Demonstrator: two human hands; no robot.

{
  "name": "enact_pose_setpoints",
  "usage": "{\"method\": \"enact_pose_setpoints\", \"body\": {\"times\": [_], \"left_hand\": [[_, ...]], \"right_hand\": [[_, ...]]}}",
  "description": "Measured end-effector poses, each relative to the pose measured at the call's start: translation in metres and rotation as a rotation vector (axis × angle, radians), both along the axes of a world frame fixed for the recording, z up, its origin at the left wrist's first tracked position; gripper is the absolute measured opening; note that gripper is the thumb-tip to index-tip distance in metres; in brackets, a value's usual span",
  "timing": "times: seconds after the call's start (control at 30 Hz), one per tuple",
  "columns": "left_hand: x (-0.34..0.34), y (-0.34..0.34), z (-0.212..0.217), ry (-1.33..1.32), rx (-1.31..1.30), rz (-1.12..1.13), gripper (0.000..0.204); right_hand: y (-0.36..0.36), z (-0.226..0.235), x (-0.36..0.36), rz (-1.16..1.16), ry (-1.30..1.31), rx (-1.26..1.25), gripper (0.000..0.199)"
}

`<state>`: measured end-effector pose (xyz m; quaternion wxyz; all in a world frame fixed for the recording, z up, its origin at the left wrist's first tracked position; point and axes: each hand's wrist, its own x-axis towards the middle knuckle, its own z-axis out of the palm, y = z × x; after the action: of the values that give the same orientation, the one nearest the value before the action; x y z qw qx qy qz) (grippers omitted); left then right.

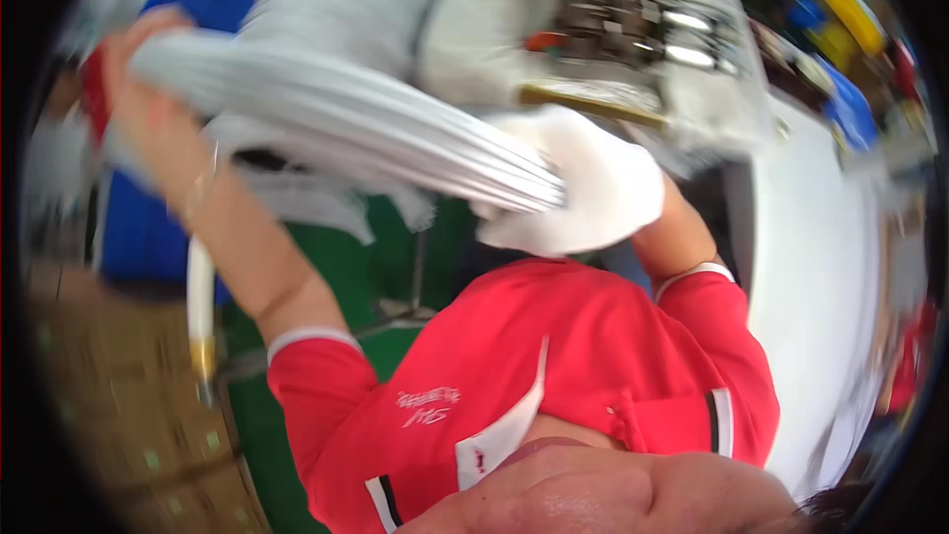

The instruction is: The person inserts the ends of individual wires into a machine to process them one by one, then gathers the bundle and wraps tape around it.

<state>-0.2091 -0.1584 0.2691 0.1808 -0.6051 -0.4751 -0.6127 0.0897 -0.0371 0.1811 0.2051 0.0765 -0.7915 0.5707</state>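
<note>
A long bundle of light grey, pleated fabric stretches slantwise across the front of my body. At the upper left, my left hand is closed round its far end, smeared by motion. The folds run together toward the right and meet a bunched white cloth in front of my chest. My right forearm reaches up behind this white cloth, which hides my right hand and its fingers. Whether the white cloth is joined to the grey fabric I cannot tell.
A metal machine stands beyond the cloth on a pale cover. Left of it lies a large grey, wrinkled fabric mass. A white work surface runs along my right. Brown cartons are stacked at lower left, near a blue container.
</note>
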Motion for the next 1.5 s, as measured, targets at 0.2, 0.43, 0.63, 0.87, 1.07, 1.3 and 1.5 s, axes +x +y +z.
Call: {"method": "enact_pose_setpoints", "body": {"times": [0.2,0.43,0.63,0.87,1.07,1.3,1.5], "left_hand": [[0.101,0.051,-0.176,-1.239,-0.187,-0.799,0.031],[0.090,0.051,-0.236,-1.101,-0.307,-0.993,0.031],[0.090,0.054,-0.235,-1.057,-0.255,-1.072,0.026],[0.084,0.047,-0.235,-1.061,-0.158,-1.034,0.027],[0.080,0.032,-0.229,-1.082,-0.114,-0.998,0.078],[0.047,0.031,-0.257,-1.354,-0.145,-1.172,0.046],[0.034,0.096,-0.287,-1.530,-0.422,-1.728,0.044]], "right_hand": [[0.017,-0.156,0.153,-0.794,-0.687,0.424,0.018],[0.002,-0.280,0.149,-1.033,-0.770,0.236,0.016],[0.024,-0.252,0.176,-0.967,-0.349,0.212,0.042],[0.230,-0.219,0.299,-1.951,0.311,0.182,0.039],[0.278,-0.237,0.326,-1.824,0.014,0.106,0.040],[0.152,-0.134,0.175,-0.711,0.725,-0.893,0.052],[0.095,-0.149,0.026,0.126,0.248,-1.251,0.069]]}}
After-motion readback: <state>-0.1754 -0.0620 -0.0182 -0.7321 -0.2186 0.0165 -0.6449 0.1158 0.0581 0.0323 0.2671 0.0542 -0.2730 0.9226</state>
